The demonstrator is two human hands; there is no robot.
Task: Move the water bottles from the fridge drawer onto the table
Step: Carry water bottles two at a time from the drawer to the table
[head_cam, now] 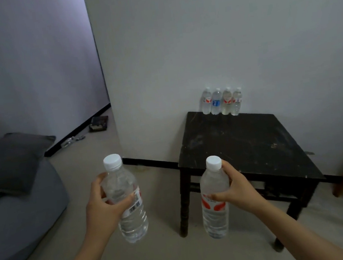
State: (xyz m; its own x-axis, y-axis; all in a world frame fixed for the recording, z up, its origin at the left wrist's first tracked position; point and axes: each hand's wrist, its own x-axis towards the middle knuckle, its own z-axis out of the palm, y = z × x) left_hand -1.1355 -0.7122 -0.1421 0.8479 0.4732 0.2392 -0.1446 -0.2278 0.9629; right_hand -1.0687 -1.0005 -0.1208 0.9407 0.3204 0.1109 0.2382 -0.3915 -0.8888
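Scuffed black square surface (244,142) ahead, four clear plastic water bottles (221,101) lined along its far edge. Left hand (104,204) curls its fingers round the barcode-labelled clear bottle (132,220); right hand (237,188) clasps the red-labelled clear bottle (216,213) below its cap, both upright over the floor.

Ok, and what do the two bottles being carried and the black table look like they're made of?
The left bottle and right bottle: clear thin plastic, glossy, going by the ribbed see-through walls. Their white caps look like opaque plastic. The table: probably wood painted black, matte and worn, judging by its pale scuffs and turned legs.
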